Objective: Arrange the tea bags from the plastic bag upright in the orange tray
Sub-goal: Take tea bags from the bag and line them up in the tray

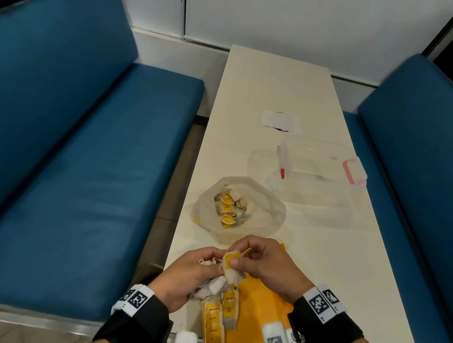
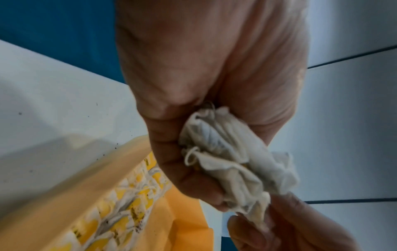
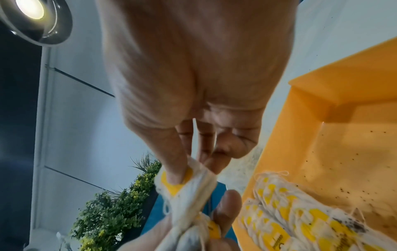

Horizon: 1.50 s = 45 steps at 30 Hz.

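Note:
Above the orange tray (image 1: pixel 270 306), my left hand (image 1: pixel 190 278) grips a bunch of white tea bags (image 2: pixel 225 152). My right hand (image 1: pixel 258 258) pinches one tea bag with a yellow tag (image 1: pixel 230 264) between thumb and fingers, at the edge of that bunch (image 3: pixel 187 188). A row of tea bags (image 1: pixel 221 317) stands along the left side of the tray (image 3: pixel 335 169), also seen as rows of tea bags (image 3: pixel 296 220). The clear plastic bag (image 1: pixel 267 212) sits beyond the tray, with more tea bags (image 1: pixel 230 204) inside.
A clear plastic box with pink latches (image 1: pixel 326 173) lies right of the bag. A small white wrapper (image 1: pixel 279 120) lies farther along the cream table (image 1: pixel 279 80). Blue benches (image 1: pixel 70 166) flank the table on both sides.

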Each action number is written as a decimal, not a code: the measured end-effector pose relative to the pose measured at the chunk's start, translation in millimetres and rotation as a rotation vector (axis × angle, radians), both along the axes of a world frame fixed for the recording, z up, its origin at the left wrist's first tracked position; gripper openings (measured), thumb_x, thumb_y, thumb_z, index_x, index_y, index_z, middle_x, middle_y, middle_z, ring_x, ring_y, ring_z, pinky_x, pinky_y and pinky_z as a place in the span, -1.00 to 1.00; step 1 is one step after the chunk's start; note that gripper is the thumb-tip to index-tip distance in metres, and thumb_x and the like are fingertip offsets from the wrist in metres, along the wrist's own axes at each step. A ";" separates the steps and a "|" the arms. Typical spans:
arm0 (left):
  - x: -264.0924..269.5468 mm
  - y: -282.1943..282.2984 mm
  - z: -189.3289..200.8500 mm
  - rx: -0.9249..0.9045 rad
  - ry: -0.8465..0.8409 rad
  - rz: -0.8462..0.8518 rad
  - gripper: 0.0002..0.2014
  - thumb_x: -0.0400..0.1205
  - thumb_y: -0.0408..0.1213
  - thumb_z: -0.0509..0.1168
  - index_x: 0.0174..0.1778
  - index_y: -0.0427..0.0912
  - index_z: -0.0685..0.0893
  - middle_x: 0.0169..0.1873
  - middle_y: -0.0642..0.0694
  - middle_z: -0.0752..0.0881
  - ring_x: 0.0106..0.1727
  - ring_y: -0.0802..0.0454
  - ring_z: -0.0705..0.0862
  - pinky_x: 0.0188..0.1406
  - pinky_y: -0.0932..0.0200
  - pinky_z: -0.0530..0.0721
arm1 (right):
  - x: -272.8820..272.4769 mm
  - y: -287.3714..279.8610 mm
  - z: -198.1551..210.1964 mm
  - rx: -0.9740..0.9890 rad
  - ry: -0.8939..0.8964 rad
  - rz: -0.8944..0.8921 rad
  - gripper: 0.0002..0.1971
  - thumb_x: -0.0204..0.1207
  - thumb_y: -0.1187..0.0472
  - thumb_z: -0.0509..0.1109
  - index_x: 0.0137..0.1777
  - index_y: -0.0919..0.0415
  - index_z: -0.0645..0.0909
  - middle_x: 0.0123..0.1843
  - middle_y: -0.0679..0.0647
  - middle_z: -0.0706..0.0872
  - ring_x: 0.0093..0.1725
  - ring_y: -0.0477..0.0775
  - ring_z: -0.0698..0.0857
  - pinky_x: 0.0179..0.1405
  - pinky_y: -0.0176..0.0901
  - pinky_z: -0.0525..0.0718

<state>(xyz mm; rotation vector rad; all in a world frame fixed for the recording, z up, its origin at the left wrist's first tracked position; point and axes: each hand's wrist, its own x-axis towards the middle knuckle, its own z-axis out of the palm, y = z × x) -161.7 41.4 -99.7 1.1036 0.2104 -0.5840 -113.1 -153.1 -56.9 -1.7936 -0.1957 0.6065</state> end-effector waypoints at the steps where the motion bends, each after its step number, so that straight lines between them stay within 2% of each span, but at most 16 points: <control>1: -0.5 0.8 -1.1 0.010 -0.009 0.014 -0.48 0.35 0.00 0.70 0.17 -0.15 0.84 0.08 -0.33 0.83 -0.02 -0.10 0.82 -0.10 0.13 0.79 | 1.7 -0.6 -0.2 -0.006 -0.012 -0.034 -0.89 0.47 0.35 0.60 -0.07 0.35 0.75 -0.20 0.08 0.81 -0.31 -0.13 0.67 -0.29 -0.30 0.63; 4: -1.8 3.6 -1.4 -0.014 -0.025 0.031 -0.37 0.29 0.07 0.72 0.21 -0.18 0.83 0.15 -0.31 0.83 0.09 -0.12 0.82 0.03 0.09 0.79 | 5.9 -2.2 0.1 -0.006 -0.051 -0.090 -0.90 0.46 0.37 0.60 -0.14 0.39 0.74 -0.31 0.02 0.76 -0.31 -0.11 0.69 -0.27 -0.27 0.65; 6: -2.6 3.2 2.7 0.027 -0.070 0.035 -0.54 0.47 -0.05 0.64 0.21 -0.22 0.83 0.13 -0.25 0.84 0.08 -0.09 0.82 0.02 0.13 0.79 | 6.0 -1.8 0.1 -0.012 -0.063 -0.099 -0.91 0.45 0.37 0.60 -0.16 0.38 0.74 -0.34 0.01 0.75 -0.33 -0.10 0.69 -0.28 -0.26 0.65; 9: -1.8 0.4 6.4 0.257 -0.140 0.080 -0.81 0.56 -0.20 0.57 0.02 -0.21 0.86 -0.12 -0.06 0.85 -0.12 0.08 0.80 -0.14 0.23 0.72 | 4.3 -0.9 -0.9 -0.045 -0.062 -0.084 -0.88 0.46 0.35 0.61 -0.15 0.40 0.73 -0.36 0.07 0.73 -0.37 -0.04 0.67 -0.32 -0.27 0.63; 12: 0.1 0.1 3.7 0.358 -0.139 0.107 -0.87 0.56 -0.19 0.59 -0.09 -0.17 0.87 -0.20 -0.04 0.84 -0.18 0.12 0.78 -0.19 0.23 0.70 | 2.7 -0.1 0.0 -0.076 -0.051 -0.047 -0.88 0.49 0.36 0.58 -0.08 0.43 0.74 -0.38 0.13 0.72 -0.42 -0.02 0.67 -0.38 -0.33 0.59; 15: -1.4 4.1 1.6 0.380 -0.151 0.119 -0.91 0.56 -0.23 0.59 -0.09 -0.15 0.88 -0.19 0.00 0.85 -0.18 0.16 0.79 -0.19 0.27 0.70 | 3.8 -0.6 0.9 -0.109 -0.060 -0.037 -0.92 0.51 0.38 0.55 -0.06 0.42 0.75 -0.40 0.09 0.73 -0.44 -0.06 0.68 -0.39 -0.36 0.58; 19: -3.6 11.7 -1.9 0.405 -0.151 0.160 -0.92 0.58 -0.27 0.56 -0.03 -0.09 0.90 -0.04 -0.01 0.89 -0.03 0.15 0.84 -0.10 0.31 0.73 | 6.7 -7.6 0.4 -0.159 -0.097 -0.034 -0.97 0.48 0.34 0.58 -0.15 0.28 0.79 -0.36 0.02 0.77 -0.38 -0.05 0.71 -0.28 -0.24 0.66; 22: -5.9 17.7 -7.3 0.403 -0.109 0.192 -0.91 0.57 -0.29 0.57 -0.03 -0.11 0.90 -0.03 -0.02 0.89 -0.01 0.11 0.85 -0.10 0.30 0.75 | 6.6 -14.2 -6.7 -0.361 -0.100 0.040 -0.89 0.38 0.24 0.66 -0.29 0.07 0.79 -0.31 -0.10 0.76 -0.28 -0.14 0.68 -0.18 -0.19 0.66; 25: -7.8 20.2 -9.9 0.449 -0.085 0.170 -0.92 0.59 -0.27 0.56 -0.04 -0.04 0.91 -0.04 0.07 0.89 -0.02 0.17 0.84 -0.16 0.35 0.71 | 5.3 -20.6 -13.9 -0.501 -0.076 0.084 -0.86 0.33 0.22 0.68 -0.32 0.03 0.76 -0.18 -0.06 0.75 -0.22 -0.16 0.64 -0.16 -0.25 0.60; 28: -10.0 22.9 -13.5 0.505 -0.069 0.172 -0.93 0.59 -0.26 0.56 -0.07 0.00 0.91 -0.15 0.14 0.87 -0.25 0.30 0.79 -0.33 0.42 0.64 | 0.9 -24.0 -11.2 -0.360 -0.008 0.073 -0.91 0.41 0.30 0.63 -0.26 0.18 0.77 -0.23 0.07 0.80 -0.30 -0.11 0.71 -0.24 -0.27 0.65; 31: -11.3 24.6 -17.0 0.523 -0.078 0.161 -0.93 0.59 -0.27 0.56 -0.08 0.00 0.92 -0.15 0.14 0.87 -0.20 0.29 0.81 -0.29 0.42 0.65 | -9.7 -27.3 -14.9 -0.291 0.088 0.111 -0.93 0.51 0.38 0.53 -0.18 0.29 0.70 -0.32 0.14 0.77 -0.38 0.02 0.75 -0.48 -0.36 0.55; 34: -16.1 22.5 -15.3 0.529 -0.086 0.124 -0.92 0.58 -0.29 0.57 -0.07 -0.02 0.91 -0.25 0.24 0.84 -0.28 0.39 0.76 -0.30 0.44 0.67 | -16.8 -32.3 -25.3 -0.324 0.154 0.125 -0.93 0.56 0.36 0.50 -0.12 0.30 0.66 -0.34 0.20 0.75 -0.44 -0.04 0.74 -0.55 -0.30 0.53; 39: -21.2 21.2 -17.2 0.619 -0.113 0.008 -0.84 0.52 -0.18 0.62 -0.07 0.20 0.90 -0.01 0.34 0.83 0.08 0.40 0.76 -0.06 0.55 0.62 | -28.0 -34.5 -38.6 -0.387 0.286 0.187 -0.91 0.57 0.34 0.49 -0.10 0.23 0.62 -0.33 0.22 0.79 -0.47 -0.04 0.75 -0.57 -0.26 0.57; 40: -21.8 20.4 -17.9 0.651 -0.122 -0.007 -0.82 0.52 -0.16 0.63 -0.04 0.22 0.89 0.04 0.33 0.81 0.08 0.40 0.75 -0.08 0.55 0.59 | -29.5 -33.3 -41.8 -0.406 0.310 0.204 -0.90 0.56 0.33 0.50 -0.09 0.21 0.61 -0.34 0.22 0.80 -0.46 -0.01 0.76 -0.57 -0.24 0.58; 43: -23.7 15.3 -17.5 0.723 -0.131 -0.048 -0.76 0.53 -0.15 0.62 0.09 0.19 0.85 0.13 0.21 0.77 -0.25 0.40 0.72 -0.31 0.57 0.53 | -32.8 -29.5 -52.5 -0.460 0.356 0.241 -0.87 0.53 0.34 0.51 -0.07 0.19 0.59 -0.33 0.21 0.79 -0.38 0.07 0.82 -0.48 -0.15 0.61; 45: -24.3 13.9 -20.9 0.752 -0.137 -0.066 -0.69 0.54 -0.15 0.61 0.18 0.18 0.81 0.17 0.14 0.74 -0.34 0.35 0.65 -0.36 0.53 0.52 | -36.1 -25.3 -57.9 -0.479 0.372 0.273 -0.86 0.52 0.34 0.51 -0.07 0.19 0.59 -0.34 0.21 0.79 -0.31 0.12 0.83 -0.43 -0.11 0.64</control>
